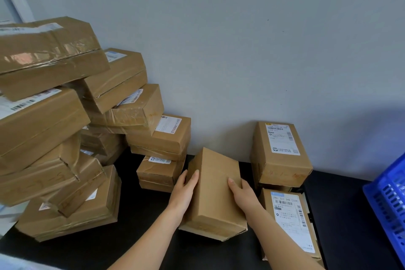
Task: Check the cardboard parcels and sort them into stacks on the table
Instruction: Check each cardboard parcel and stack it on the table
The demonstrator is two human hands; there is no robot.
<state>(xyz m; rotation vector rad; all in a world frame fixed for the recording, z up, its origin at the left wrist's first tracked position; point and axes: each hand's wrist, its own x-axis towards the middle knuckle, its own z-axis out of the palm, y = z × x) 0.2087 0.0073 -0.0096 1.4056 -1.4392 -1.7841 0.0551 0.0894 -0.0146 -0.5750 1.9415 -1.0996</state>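
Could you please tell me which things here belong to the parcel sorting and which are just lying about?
Job: middle parcel, gripped by left hand and right hand; leaning parcel pile; back-right parcel stack; front labelled parcel; table.
Lying about: blue crate; grey wall.
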